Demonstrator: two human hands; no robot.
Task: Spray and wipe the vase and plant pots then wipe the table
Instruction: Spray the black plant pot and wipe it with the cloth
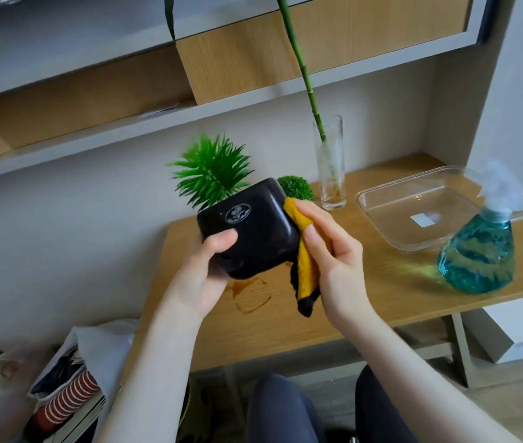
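Both hands busy: left hand (204, 266) grips the tipped black pot (247, 228), right hand (330, 254) pinches the cloth (305, 251) against its side. Vase (330, 164), small pot's green ball (295, 187) and stained table (381, 282) look still to do.

no readable text anywhere. black plant pot (247, 231), underside turned toward camera: round embossed emblem, pale, too blurred to read. clear tray (413, 212): small white sticker on its floor, blank as far as can be told.
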